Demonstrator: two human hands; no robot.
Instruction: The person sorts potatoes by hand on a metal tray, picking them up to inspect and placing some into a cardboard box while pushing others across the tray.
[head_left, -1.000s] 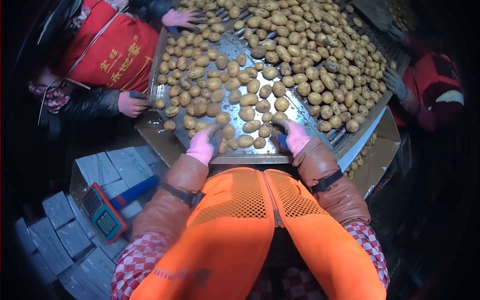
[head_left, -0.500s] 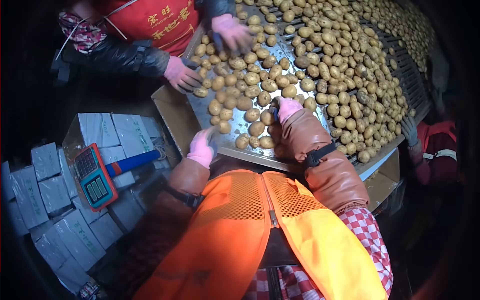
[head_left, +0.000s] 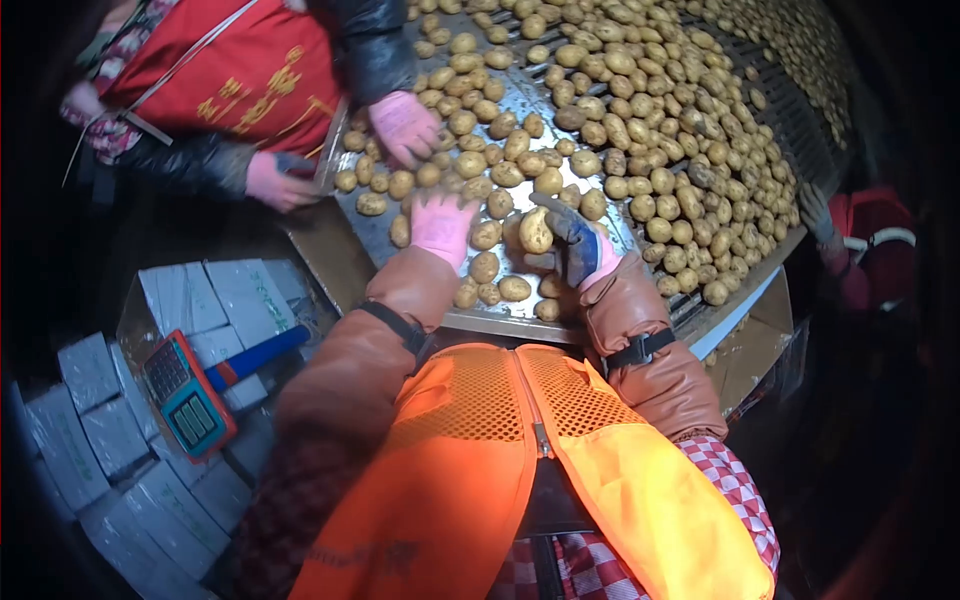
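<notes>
Gloved in pink and dark blue, my right hand (head_left: 580, 245) is closed around a potato (head_left: 535, 231) just above the metal tray (head_left: 375, 232). My left hand (head_left: 442, 226), in a pink glove, reaches over the tray with its fingers spread among loose potatoes (head_left: 501, 204); its fingertips are blurred, and no potato shows in its grasp. More potatoes lie between my two hands and along the near edge of the tray.
A co-worker's pink-gloved hands (head_left: 405, 127) are at the tray's far left. A large potato pile (head_left: 690, 150) covers slats on the right. Cardboard boxes (head_left: 335, 250), a scale (head_left: 190, 394) and wrapped packages (head_left: 115, 435) stand left. Another person's sleeve (head_left: 850, 275) is at right.
My left hand has moved forward and right over the potatoes. My right hand has turned and now holds up a potato. The co-worker's hands have shifted left, one now off the potatoes.
</notes>
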